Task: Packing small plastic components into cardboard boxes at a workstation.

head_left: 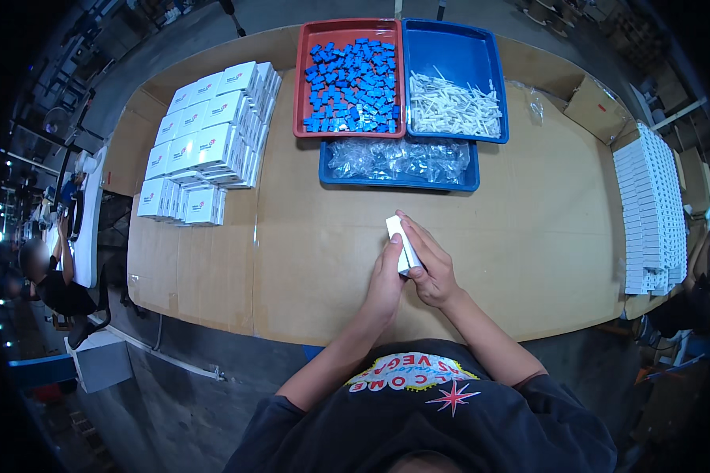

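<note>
Between my two hands, a small white box (398,230) stands on its narrow side above the cardboard-covered table. My left hand (386,272) presses against the box's left face, its thumb up near the top edge. From the other side my right hand (434,268) wraps the box, fingers stretched along the far end and thumb at the near end. Both hands are closed on it. Palms and fingers hide most of the box's sides.
Stacked white boxes (183,150) stand at left. Beyond my hands are a red tray (300,87) of blue pieces, a blue tray (495,71) of white sticks and a lower blue tray (398,186) of clear plastic bags. White cartons (647,213) pile at right. A person (59,288) works far left.
</note>
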A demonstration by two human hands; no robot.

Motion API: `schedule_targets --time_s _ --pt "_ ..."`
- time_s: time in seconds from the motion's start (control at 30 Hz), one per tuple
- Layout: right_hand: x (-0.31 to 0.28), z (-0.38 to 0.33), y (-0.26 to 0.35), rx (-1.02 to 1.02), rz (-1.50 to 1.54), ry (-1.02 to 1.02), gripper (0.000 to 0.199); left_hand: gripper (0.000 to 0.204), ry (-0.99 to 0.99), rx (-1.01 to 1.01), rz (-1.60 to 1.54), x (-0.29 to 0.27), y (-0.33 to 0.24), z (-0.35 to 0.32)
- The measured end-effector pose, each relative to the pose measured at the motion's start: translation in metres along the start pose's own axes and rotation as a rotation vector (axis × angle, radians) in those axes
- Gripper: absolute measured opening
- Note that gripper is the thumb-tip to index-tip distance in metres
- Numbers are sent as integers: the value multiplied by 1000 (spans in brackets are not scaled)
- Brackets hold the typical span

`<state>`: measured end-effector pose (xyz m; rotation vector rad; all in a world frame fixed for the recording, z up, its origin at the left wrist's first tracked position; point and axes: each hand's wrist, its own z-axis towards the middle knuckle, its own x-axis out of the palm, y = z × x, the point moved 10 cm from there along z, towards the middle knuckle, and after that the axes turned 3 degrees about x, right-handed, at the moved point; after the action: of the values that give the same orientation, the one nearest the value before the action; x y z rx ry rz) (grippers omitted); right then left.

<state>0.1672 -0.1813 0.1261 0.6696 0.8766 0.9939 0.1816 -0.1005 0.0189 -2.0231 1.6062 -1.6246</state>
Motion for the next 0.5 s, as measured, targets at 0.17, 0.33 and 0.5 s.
schedule_targets --time_s 0.17,0.33,0.5 --pt "-13 -4 -4 190 125 -17 59 63 102 244 352 26 -53 -16" --pt "-4 -10 -6 388 224 32 49 63 156 417 457 32 -70 -22" --pt "0 -11 9 277 49 57 49 62 143 470 479 25 -65 -20"
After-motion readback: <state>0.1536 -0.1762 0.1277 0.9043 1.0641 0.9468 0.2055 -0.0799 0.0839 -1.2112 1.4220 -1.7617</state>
